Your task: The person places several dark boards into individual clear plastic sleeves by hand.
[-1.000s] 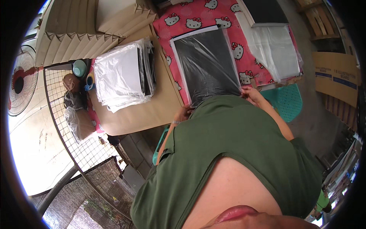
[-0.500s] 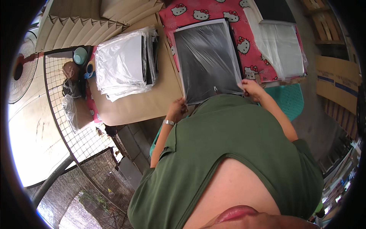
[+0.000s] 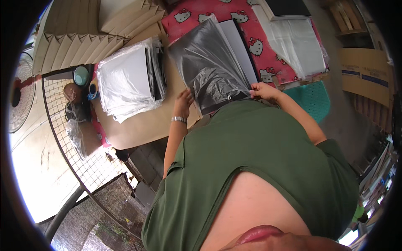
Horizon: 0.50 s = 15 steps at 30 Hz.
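A clear plastic sleeve (image 3: pixel 209 85) with a black sheet inside lies slanted and creased in front of me. Beneath its right side shows a pale board with a black edge (image 3: pixel 238 50), part of a flat stack. My right hand (image 3: pixel 263 91) pinches the sleeve's near right corner, where the film is pulled into tight folds. On the other side, my left hand (image 3: pixel 183 103) has its fingers curled at the sleeve's left edge. To the left sits a pile of plastic-wrapped sheets (image 3: pixel 123 79) on brown cardboard (image 3: pixel 134 136).
Folded brown cardboard (image 3: pixel 77 52) stands at the far left, near a mesh panel (image 3: pixel 63 125) and a fan (image 3: pixel 21 92). Clear plastic film (image 3: pixel 293 46) and a black-topped stack (image 3: pixel 287 8) lie on the pink patterned cloth (image 3: pixel 255 62). A green plastic seat (image 3: pixel 312 100) is at right.
The sleeve has turned and shifted left off the stack, baring the pale board. My right hand has drawn its corner leftward; my left hand has moved up along the left edge.
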Motion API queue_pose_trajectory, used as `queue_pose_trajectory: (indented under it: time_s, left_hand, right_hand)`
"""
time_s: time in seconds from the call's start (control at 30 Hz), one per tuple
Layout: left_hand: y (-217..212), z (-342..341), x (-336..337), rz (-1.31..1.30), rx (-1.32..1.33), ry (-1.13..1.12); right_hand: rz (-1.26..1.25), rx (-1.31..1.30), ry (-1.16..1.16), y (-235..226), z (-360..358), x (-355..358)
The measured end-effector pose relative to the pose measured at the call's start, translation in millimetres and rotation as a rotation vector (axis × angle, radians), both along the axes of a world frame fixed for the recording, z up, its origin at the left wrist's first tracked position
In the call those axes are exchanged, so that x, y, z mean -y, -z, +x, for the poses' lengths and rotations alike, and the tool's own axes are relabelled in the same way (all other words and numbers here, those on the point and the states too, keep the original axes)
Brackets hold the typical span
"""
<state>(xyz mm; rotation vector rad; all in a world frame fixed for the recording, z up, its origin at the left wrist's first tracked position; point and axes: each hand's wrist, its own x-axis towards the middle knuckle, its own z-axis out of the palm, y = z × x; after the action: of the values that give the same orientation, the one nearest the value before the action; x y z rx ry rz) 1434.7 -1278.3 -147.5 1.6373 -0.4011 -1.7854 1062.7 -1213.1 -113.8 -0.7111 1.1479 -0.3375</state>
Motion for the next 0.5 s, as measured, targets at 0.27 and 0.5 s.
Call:
queue_pose_trajectory:
  time_s: [0.27, 0.5]
  left_hand:
    - [-54, -29, -69, 0.058, -0.283, 0.095]
    - [-116, 47, -39, -0.466, -0.102, -0.161]
  right_hand:
    - [-0.126, -0.068, -0.088, 36, -13, -14]
    - [-0.461, -0.599, 0.244, 22, -78, 62]
